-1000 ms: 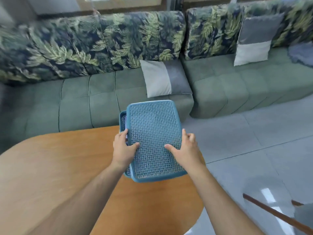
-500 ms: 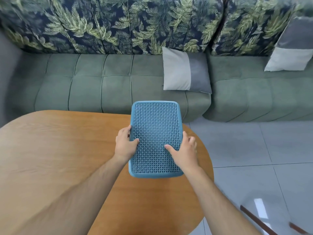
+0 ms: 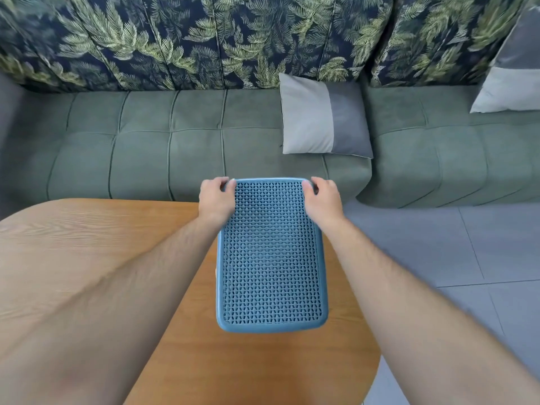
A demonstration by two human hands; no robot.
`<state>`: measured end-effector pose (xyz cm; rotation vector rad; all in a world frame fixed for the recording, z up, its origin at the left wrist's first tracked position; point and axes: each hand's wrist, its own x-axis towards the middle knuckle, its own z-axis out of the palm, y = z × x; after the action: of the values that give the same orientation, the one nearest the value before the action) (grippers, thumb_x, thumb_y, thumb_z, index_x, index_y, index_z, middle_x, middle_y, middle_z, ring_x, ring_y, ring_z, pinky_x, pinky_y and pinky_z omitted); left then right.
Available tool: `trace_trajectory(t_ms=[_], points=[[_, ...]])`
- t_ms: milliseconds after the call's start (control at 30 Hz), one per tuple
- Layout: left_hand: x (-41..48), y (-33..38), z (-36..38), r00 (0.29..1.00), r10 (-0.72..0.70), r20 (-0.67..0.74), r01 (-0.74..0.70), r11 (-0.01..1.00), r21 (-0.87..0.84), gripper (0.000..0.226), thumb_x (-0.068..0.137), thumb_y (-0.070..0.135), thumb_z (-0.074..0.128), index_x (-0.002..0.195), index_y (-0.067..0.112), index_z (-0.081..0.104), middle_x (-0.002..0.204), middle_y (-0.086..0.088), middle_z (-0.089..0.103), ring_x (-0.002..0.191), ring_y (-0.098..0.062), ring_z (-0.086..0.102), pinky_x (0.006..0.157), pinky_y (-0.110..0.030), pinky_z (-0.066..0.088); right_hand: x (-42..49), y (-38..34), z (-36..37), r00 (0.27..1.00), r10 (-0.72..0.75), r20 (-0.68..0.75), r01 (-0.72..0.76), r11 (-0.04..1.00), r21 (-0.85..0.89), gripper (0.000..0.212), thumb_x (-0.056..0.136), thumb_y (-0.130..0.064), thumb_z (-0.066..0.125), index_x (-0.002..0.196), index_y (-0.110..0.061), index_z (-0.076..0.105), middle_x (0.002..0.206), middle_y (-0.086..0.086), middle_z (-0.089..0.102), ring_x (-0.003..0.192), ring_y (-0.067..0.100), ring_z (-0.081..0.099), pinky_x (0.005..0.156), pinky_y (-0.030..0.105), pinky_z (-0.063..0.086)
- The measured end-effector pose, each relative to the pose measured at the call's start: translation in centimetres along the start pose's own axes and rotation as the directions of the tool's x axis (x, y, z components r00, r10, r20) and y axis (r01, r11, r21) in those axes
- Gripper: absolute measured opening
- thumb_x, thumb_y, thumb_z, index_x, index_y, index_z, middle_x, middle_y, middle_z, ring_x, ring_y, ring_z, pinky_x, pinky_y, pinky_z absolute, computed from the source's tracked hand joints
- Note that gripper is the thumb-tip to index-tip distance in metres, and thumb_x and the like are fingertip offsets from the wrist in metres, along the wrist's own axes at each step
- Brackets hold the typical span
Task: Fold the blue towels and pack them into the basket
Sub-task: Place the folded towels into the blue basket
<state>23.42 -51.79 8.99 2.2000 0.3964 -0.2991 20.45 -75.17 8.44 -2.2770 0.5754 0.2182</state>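
Basket, blue plastic with a lattice of small holes, is gripped at its far end by both hands. The left hand clasps the far left corner with its fingers curled over the rim, and the right hand clasps the far right corner the same way, so the hands sit apart with the basket's width between them. Both forearms run along its long sides. The basket lies lengthwise away from the person with a broad perforated face turned up to the camera and its inside hidden; whether it rests on the table or is held just above it cannot be told. It sits over the right part of the round-edged wooden table, its far end reaching past the table's far edge. Beyond the table stands a grey-green tufted sofa with a dark leaf-print backrest. A two-tone grey cushion leans on the seat just beyond the basket, and a second cushion of the same kind shows at the right edge. Grey floor tiles lie to the right of the table
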Motion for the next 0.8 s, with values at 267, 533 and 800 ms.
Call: trace_trajectory(t_ms=[267,533,800], points=[[2.5,-1.2,1.6,0.996,-0.094,0.009,0.095,0.993,-0.077,0.027,0.101,0.039,0.056,0.099,0.013,0.063,0.104,-0.003,0.067,0.091,-0.019,0.062,0.079,-0.029,0.044,3.1,0.9,0.8,0.997,0.061,0.036,-0.063,0.996,0.057,0.041,0.102,-0.043,0.052,0.098,-0.007,0.071,0.103,0.011,0.068,0.086,0.02,0.059,0.069,0.029,0.04],[2.0,-2.8,1.5,1.0,-0.016,0.003,0.015,0.996,0.084,0.037,0.097,0.049,0.053,0.119,0.023,0.065,0.121,-0.005,0.064,0.11,-0.024,0.062,0.099,-0.044,0.051,1.3,1.4,0.8,0.999,0.036,0.03,-0.035,0.998,-0.051,0.039,0.099,-0.047,0.053,0.114,-0.015,0.067,0.12,0.009,0.057,0.104,0.024,0.057,0.089,0.035,0.047],[-9.1,-6.1,0.2,0.997,-0.061,0.037,0.056,0.991,0.118,0.054,0.098,0.032,0.061,0.148,0.019,0.046,0.124,0.001,0.043,0.119,-0.02,0.043,0.11,-0.036,0.038,-12.0,6.2,0.2,0.98,0.198,-0.031,-0.194,0.977,0.088,0.02,0.095,-0.037,0.065,0.101,-0.019,0.066,0.107,0.001,0.061,0.087,0.008,0.057,0.081,0.03,0.044]])
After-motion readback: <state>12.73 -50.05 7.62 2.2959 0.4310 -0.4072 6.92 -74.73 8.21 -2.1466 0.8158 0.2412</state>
